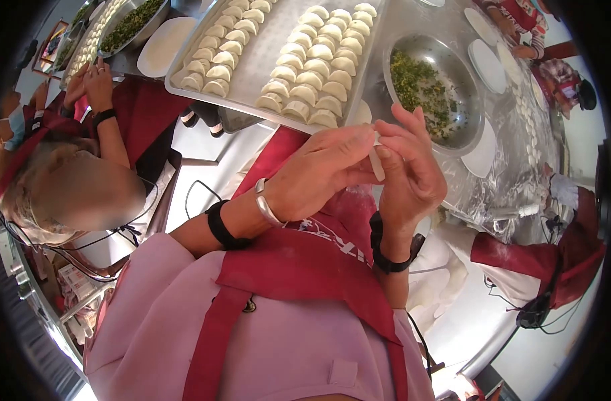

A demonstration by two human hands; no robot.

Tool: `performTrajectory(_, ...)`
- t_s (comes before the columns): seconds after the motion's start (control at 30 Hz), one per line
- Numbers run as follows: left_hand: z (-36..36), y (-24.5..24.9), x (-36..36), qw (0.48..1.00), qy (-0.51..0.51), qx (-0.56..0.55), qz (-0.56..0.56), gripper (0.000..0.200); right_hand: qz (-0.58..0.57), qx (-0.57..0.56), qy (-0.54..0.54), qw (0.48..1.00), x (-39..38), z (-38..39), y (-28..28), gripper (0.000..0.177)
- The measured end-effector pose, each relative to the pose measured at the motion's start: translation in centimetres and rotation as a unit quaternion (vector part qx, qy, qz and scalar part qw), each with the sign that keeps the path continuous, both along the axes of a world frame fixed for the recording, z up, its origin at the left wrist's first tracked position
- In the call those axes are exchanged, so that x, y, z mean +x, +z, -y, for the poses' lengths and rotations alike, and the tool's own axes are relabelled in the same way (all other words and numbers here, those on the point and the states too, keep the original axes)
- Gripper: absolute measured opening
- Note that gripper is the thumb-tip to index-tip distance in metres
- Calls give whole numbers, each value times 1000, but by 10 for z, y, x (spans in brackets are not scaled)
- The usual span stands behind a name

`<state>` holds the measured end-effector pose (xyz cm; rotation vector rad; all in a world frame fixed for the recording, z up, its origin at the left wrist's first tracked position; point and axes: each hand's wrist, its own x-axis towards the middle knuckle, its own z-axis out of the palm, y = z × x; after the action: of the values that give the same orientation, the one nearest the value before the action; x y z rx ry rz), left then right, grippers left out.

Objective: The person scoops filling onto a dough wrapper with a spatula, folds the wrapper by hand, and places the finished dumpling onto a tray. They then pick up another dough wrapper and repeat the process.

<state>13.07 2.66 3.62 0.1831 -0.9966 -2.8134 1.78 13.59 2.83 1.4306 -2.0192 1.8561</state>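
Observation:
In front of my chest, both hands come together around a pale dumpling [377, 164], seen nearly edge-on and mostly covered by fingers. My left hand [329, 157], with a silver bangle at the wrist, is closed on one side of it. On the other side my right hand [415, 167] grips the dough between thumb and fingers. Just beyond them lies a metal tray [255, 80] with rows of folded dumplings [317, 65]. A steel bowl [469, 127] of chopped green filling [422, 87] stands beyond my right hand.
White round plates [487, 65] and small dough pieces [524, 113] lie on the floury metal table [452, 179]. At left, a person [111, 144] works near another filling bowl [131, 27] and a white plate [166, 47]. Other people stand at right, one with a red sleeve [512, 257].

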Motion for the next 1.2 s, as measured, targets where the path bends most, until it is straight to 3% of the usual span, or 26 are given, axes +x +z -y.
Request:
performTrajectory(0.2,5,0,1,1000,-12,-24,11,44,83,4,-5,996,8,4,6,14)
performTrajectory(0.5,10,7,4,995,-52,-82,35,48,-7,19,44,999,2,2,1,16)
performTrajectory(0.6,13,4,3,994,-61,-77,41,49,104,17,26,994,9,3,7,16)
performTrajectory(0.87,9,15,4,992,-58,-105,49,55,42,14,75,996,4,3,4,17)
performTrajectory(1.0,6,4,1,997,-29,-9,69,48,39,51,63,996,6,4,1,21)
performTrajectory(1.1,8,0,0,997,-14,59,41,45,242,-30,36,969,20,10,11,25)
performTrajectory(1.2,10,-5,-1,997,-28,76,-10,43,294,-62,40,953,22,8,9,28)
